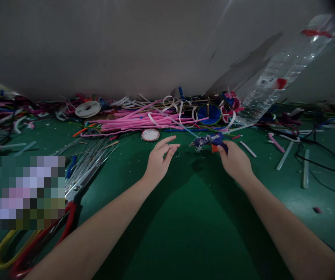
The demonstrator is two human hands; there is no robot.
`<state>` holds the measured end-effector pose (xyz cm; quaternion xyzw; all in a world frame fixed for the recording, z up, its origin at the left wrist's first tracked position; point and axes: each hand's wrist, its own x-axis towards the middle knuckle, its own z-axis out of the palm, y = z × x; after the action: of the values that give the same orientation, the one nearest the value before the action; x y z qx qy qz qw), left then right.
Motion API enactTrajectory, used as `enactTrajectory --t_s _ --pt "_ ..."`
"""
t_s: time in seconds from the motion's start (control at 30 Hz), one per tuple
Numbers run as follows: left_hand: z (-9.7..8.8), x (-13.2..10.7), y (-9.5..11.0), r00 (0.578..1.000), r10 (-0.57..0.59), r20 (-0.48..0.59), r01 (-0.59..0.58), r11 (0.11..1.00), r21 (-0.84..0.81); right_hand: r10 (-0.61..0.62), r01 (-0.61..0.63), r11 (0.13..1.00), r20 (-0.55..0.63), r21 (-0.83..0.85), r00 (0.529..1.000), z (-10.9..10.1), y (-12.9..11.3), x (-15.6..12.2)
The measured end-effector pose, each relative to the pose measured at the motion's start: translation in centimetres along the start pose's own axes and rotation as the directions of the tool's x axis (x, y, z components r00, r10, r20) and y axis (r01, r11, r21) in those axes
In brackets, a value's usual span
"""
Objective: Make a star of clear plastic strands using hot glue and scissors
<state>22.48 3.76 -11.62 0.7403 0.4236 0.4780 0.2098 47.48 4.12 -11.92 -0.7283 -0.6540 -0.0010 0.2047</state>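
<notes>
My right hand is closed round a blue glue gun with an orange trigger, its nozzle pointing left above the green table. My left hand hovers a short way left of the nozzle. Its fingers are loosely curled and apart, the thumb near the forefinger, and I see nothing between them. A small round white-and-red disc lies just beyond the left hand.
Pink strips, white curled ribbons, a white tape roll and a blue disc crowd the far table edge. A clear plastic bottle leans at right. Metal wires and red-handled pliers lie left. Black cables run right.
</notes>
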Motion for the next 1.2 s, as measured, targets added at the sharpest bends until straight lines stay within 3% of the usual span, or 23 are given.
enactTrajectory --t_s 1.2 --pt "0.0 0.0 -0.2 1.0 -0.008 0.022 0.008 1.0 0.016 -0.104 0.105 0.994 0.029 -0.023 0.994 0.3 -1.6 -0.8"
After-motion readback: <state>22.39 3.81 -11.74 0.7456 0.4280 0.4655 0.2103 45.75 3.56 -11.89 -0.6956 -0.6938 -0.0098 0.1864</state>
